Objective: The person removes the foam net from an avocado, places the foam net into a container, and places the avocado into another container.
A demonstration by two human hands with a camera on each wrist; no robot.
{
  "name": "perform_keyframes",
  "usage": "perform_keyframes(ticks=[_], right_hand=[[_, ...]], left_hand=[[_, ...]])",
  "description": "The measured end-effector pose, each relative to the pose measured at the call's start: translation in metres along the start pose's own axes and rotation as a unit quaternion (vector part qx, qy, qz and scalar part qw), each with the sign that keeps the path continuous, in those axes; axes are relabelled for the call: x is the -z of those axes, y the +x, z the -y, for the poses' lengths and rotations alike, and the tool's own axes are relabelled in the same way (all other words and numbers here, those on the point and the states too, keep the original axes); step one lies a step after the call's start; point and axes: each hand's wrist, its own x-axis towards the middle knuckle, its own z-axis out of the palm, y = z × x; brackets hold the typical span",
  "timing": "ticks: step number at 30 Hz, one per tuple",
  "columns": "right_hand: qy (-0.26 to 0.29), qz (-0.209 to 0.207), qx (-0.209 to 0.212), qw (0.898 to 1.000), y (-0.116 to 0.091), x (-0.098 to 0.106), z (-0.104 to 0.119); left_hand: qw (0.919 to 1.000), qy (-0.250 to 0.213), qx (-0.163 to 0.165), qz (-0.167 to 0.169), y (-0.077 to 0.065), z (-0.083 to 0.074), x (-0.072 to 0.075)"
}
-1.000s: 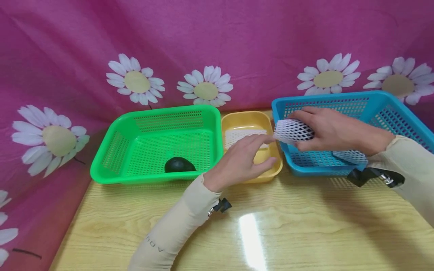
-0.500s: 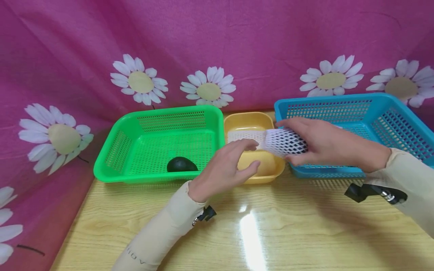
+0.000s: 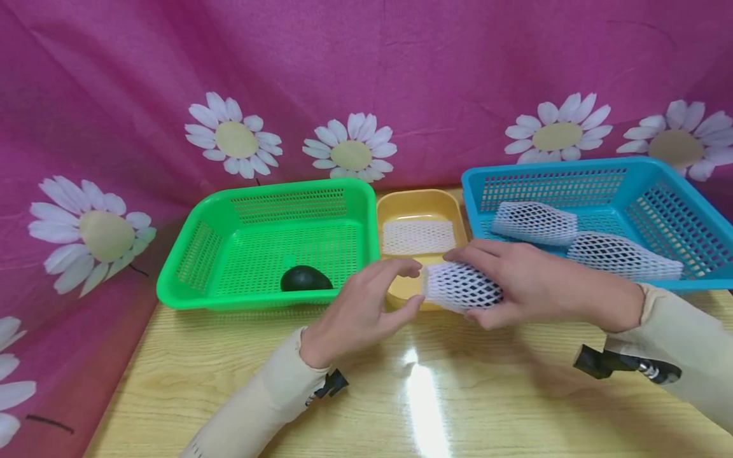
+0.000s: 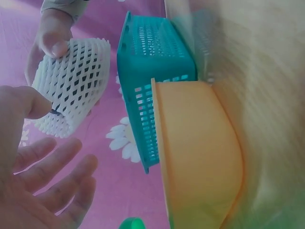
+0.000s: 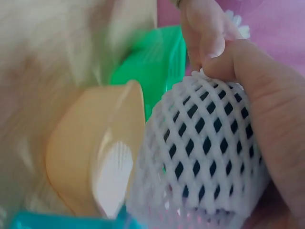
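Observation:
My right hand (image 3: 532, 286) grips a dark avocado-like fruit in a white foam net sleeve (image 3: 460, 286), above the front of the yellow tray (image 3: 419, 202). Dark skin shows through the mesh (image 5: 205, 143) in the right wrist view. My left hand (image 3: 357, 308) faces the sleeve's left end, thumb and index finger apart right at its edge. In the left wrist view its thumb (image 4: 31, 101) overlaps the net and the other fingers are spread. One bare dark avocado-like fruit (image 3: 305, 278) lies in the green basket (image 3: 172, 294).
Flat white foam nets (image 3: 418, 236) lie in the yellow tray between the two baskets. Inside the blue basket (image 3: 712, 219) on the right are two netted fruits, one farther back (image 3: 534, 222) and one nearer (image 3: 624, 256). A flowered pink cloth (image 3: 435, 95) hangs behind.
My right hand has brought the netted fruit left and toward me, from over the blue basket to the yellow tray's front. My left hand has drawn back left and down.

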Motion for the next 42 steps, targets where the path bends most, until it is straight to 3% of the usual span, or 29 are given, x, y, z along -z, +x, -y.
perform_keyframes(ticks=[9,22,31,42], right_hand=[[0.031,0.039,-0.012,0.999,-0.006,-0.014,0.020],[0.028,0.045,0.020,0.998,-0.020,-0.048,0.045],[0.021,0.032,0.040,0.998,-0.023,-0.073,0.052],[0.044,0.065,0.029,0.996,-0.023,-0.092,0.059]], left_hand=[[0.9999,-0.005,-0.016,0.005,-0.017,-0.006,-0.002],[0.9990,-0.028,-0.031,0.018,-0.039,-0.006,-0.010],[0.9983,-0.043,-0.030,0.026,-0.046,-0.005,-0.015],[0.9982,-0.043,-0.033,0.025,-0.049,-0.003,-0.018]])
